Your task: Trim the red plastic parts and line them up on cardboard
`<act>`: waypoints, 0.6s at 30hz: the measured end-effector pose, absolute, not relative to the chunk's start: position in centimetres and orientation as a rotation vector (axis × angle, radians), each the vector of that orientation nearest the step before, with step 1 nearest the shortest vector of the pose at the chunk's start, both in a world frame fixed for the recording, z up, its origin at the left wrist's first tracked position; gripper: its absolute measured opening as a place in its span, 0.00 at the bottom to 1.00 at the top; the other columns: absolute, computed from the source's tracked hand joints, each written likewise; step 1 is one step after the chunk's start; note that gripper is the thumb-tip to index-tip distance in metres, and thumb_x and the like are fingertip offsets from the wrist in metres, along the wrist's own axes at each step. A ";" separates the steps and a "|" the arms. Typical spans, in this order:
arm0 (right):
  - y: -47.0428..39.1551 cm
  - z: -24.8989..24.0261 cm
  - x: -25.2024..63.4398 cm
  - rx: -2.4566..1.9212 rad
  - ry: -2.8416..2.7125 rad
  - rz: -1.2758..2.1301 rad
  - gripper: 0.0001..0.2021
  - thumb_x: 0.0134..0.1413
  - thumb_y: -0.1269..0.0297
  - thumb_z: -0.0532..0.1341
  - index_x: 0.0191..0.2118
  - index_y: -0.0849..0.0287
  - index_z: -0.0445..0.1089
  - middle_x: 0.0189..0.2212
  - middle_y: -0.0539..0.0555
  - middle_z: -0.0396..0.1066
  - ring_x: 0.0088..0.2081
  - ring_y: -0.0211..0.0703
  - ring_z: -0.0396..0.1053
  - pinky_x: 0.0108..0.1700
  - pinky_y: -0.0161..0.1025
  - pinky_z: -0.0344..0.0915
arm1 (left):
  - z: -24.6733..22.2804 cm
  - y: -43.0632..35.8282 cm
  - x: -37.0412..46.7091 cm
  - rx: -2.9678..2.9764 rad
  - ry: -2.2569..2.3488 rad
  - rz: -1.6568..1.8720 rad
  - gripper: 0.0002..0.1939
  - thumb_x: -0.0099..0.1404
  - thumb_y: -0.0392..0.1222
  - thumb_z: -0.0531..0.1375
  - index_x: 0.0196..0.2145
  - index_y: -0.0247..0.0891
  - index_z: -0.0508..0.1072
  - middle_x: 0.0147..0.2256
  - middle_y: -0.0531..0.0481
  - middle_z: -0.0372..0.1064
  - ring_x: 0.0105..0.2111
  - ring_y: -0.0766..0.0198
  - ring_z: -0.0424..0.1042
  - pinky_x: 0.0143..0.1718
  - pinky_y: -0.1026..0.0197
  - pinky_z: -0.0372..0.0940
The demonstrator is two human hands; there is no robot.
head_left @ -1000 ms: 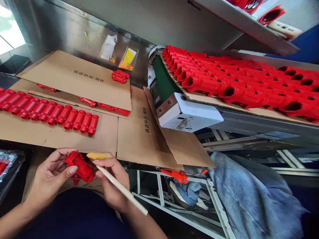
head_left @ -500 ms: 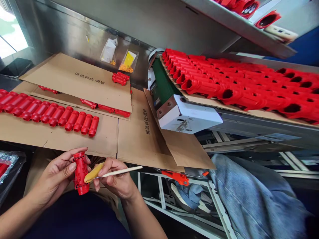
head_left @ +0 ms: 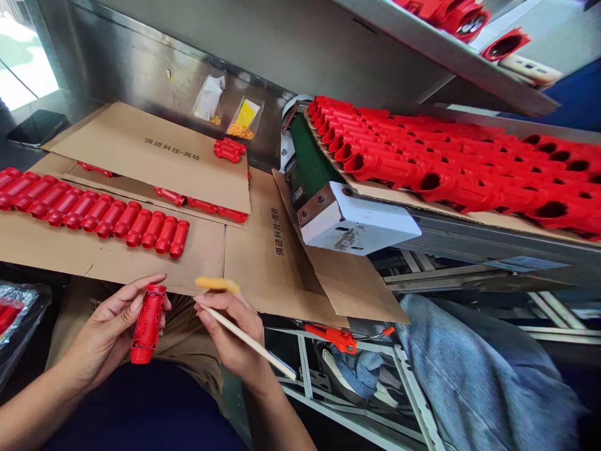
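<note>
Cardboard (head_left: pixel 203 254) beyond; red housing (head_left: pixel 148 321) in left hand (head_left: pixel 106 332) — right hand (head_left: pixel 229 349) apart

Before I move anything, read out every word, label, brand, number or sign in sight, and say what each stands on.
"俱进科技-周转": on the upper cardboard sheet.
"俱进科技-周转": again, turned sideways, on the cardboard flap to its right.
Too small or blurred to read: any print on the white slip, the yellow slip and the pale sticker at the right.
I can read no other text.
</note>
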State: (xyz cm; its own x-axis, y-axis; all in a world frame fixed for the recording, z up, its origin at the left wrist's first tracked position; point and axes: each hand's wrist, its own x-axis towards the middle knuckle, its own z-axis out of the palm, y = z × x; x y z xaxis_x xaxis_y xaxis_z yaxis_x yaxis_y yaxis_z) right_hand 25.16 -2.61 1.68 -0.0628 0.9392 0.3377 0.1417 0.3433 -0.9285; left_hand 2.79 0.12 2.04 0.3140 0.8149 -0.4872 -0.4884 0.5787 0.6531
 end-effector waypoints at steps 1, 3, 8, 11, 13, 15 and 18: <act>-2.8 2.0 25.1 -1.072 -1.557 0.766 0.06 0.70 0.65 0.67 0.49 0.55 0.80 0.42 0.59 0.85 0.42 0.47 0.83 0.44 0.42 0.81 | 2.0 0.1 2.8 0.425 0.879 0.891 0.26 0.64 0.51 0.75 0.58 0.43 0.84 0.41 0.40 0.84 0.34 0.59 0.78 0.38 0.62 0.74; -3.0 2.3 24.8 -1.003 -1.665 0.690 0.10 0.70 0.68 0.67 0.54 0.54 0.80 0.46 0.59 0.85 0.46 0.47 0.84 0.47 0.42 0.82 | 1.9 0.2 2.9 0.416 0.865 0.890 0.26 0.65 0.51 0.74 0.59 0.43 0.83 0.40 0.40 0.84 0.33 0.60 0.77 0.36 0.63 0.73; -3.0 2.1 23.9 -0.923 -1.758 0.676 0.13 0.71 0.68 0.67 0.57 0.54 0.79 0.49 0.59 0.84 0.47 0.47 0.84 0.50 0.41 0.83 | 2.0 0.1 3.0 0.393 0.910 0.929 0.22 0.65 0.49 0.74 0.56 0.45 0.85 0.41 0.43 0.85 0.38 0.58 0.80 0.44 0.62 0.74; -2.8 1.7 23.7 -0.896 -1.783 0.633 0.13 0.72 0.68 0.66 0.58 0.56 0.79 0.49 0.60 0.84 0.47 0.46 0.84 0.49 0.41 0.84 | 2.0 -0.1 2.9 0.413 0.935 0.942 0.22 0.64 0.50 0.75 0.55 0.46 0.85 0.41 0.44 0.84 0.40 0.58 0.80 0.45 0.62 0.74; -2.8 1.6 23.8 -0.886 -1.796 0.628 0.13 0.72 0.68 0.66 0.58 0.57 0.78 0.50 0.60 0.84 0.48 0.46 0.84 0.51 0.40 0.84 | 1.9 -0.1 2.9 0.420 0.952 0.946 0.23 0.63 0.50 0.76 0.55 0.45 0.85 0.42 0.44 0.84 0.40 0.59 0.80 0.44 0.64 0.74; -3.0 1.5 23.8 -0.891 -1.801 0.644 0.13 0.71 0.69 0.66 0.57 0.57 0.78 0.50 0.61 0.84 0.49 0.47 0.84 0.52 0.40 0.83 | 1.9 -0.2 3.0 0.424 0.964 0.951 0.24 0.63 0.51 0.76 0.55 0.45 0.85 0.43 0.44 0.84 0.40 0.60 0.79 0.43 0.65 0.73; -3.1 1.5 24.0 -0.925 -1.816 0.678 0.13 0.71 0.69 0.66 0.58 0.57 0.78 0.51 0.61 0.83 0.51 0.48 0.84 0.53 0.43 0.83 | 2.1 -0.2 3.1 0.436 0.963 0.949 0.24 0.62 0.51 0.76 0.55 0.46 0.86 0.43 0.46 0.84 0.39 0.61 0.79 0.43 0.65 0.74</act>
